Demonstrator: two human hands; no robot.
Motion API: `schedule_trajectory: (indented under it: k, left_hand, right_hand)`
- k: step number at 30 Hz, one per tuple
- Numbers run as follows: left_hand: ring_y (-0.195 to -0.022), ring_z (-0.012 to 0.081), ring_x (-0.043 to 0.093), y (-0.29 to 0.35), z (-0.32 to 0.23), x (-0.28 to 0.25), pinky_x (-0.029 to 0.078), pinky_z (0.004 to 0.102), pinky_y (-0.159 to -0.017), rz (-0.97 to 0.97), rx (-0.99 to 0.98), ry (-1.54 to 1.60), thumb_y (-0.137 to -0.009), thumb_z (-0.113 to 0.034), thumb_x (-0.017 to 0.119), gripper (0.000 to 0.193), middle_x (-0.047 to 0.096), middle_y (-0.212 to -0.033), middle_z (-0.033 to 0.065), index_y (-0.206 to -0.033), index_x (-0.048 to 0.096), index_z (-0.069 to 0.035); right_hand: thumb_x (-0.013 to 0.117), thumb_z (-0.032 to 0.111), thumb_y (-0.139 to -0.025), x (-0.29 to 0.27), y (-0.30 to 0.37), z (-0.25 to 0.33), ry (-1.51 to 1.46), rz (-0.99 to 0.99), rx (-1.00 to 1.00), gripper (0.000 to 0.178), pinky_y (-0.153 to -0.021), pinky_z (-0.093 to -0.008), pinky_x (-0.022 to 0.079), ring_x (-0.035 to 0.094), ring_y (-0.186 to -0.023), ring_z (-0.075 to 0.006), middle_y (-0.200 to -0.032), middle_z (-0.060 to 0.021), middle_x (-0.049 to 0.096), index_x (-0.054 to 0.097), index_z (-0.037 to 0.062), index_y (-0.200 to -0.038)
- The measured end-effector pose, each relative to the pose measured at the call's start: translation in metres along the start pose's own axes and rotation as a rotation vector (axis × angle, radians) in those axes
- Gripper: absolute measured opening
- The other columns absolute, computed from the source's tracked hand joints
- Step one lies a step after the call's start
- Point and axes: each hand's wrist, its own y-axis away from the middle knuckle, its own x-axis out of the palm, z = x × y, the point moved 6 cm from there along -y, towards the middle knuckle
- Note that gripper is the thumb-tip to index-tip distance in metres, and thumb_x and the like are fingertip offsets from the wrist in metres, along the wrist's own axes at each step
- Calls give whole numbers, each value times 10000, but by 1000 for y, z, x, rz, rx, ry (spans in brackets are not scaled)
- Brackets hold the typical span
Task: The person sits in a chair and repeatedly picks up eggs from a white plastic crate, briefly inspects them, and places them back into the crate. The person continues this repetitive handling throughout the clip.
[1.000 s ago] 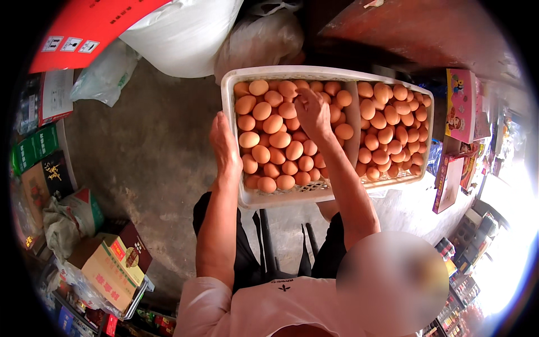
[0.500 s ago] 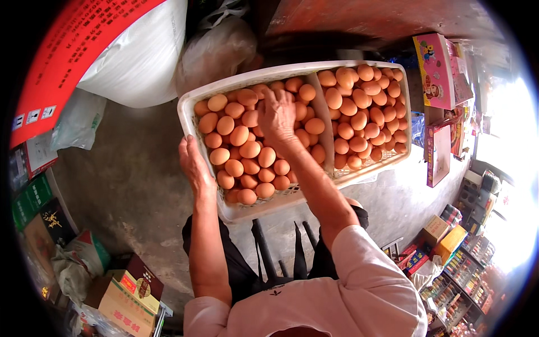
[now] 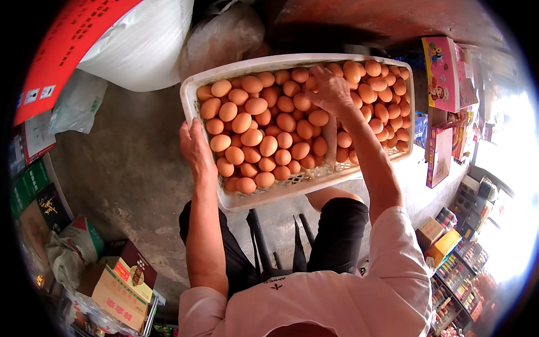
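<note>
A white plastic crate (image 3: 247,197) full of brown eggs (image 3: 251,136) sits in front of me, tilted a little, with an upright divider (image 3: 330,143) splitting it into two sections. My left hand (image 3: 197,150) grips the crate's left side, thumb at the rim. Over the far end of the divider, my right hand (image 3: 331,90) is curled with its fingertips around an egg (image 3: 310,84). Part of that egg is hidden by the fingers. Eggs lie piled in both sections, and the crate's lattice floor shows along the near edge.
A white sack (image 3: 140,50) and a clear plastic bag (image 3: 224,39) stand beyond the crate. At the right is a pink box (image 3: 441,73), with stocked shelves (image 3: 457,275) nearer me. Cardboard boxes (image 3: 115,295) are stacked at the lower left. Dark bars show between my knees.
My right hand has moved right, from among the left section's eggs to the divider's far end. My left hand keeps its hold on the crate's side.
</note>
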Motion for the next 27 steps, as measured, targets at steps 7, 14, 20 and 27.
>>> schedule_trajectory:
  k: [7, 14, 20, 27]
  left_hand:
    - [-1078, 244, 481, 4, -7, 2, 366, 350, -923, 13, -9, -1, -867, -350, 509, 553, 496, -1188, 176, -1235, 434, 56]
    - [-1016, 239, 506, -6, 2, 2, 403, 371, -886, 73, 115, -39, -864, -345, 540, 512, 505, -1156, 171, -1183, 467, 47]
    - [-1025, 255, 514, 7, -6, 12, 417, 378, -895, 87, 49, 35, -852, -356, 562, 523, 496, -1158, 181, -1172, 469, 47]
    - [-1051, 259, 505, 18, -21, 14, 417, 385, -899, 128, 102, -34, -853, -355, 550, 552, 474, -1189, 194, -1211, 446, 51]
  right_hand:
    - [566, 250, -743, -13, 68, -5, -369, 212, 253, 242, -621, -361, 504, 634, -710, -312, -824, -134, 648, 627, 99, -921]
    - [645, 153, -713, 39, 83, 9, 620, 375, 227, 329, -495, -285, 510, 655, -735, -165, -834, -53, 640, 532, 60, -1008]
    - [528, 232, -801, 83, 61, -7, 473, 585, 393, 392, -418, -477, 477, 651, -706, -278, -890, -119, 655, 539, 42, -1143]
    - [618, 270, -725, -4, 108, -19, -160, 303, 342, 373, -570, -428, 500, 633, -724, -335, -761, -174, 633, 532, 88, -1039]
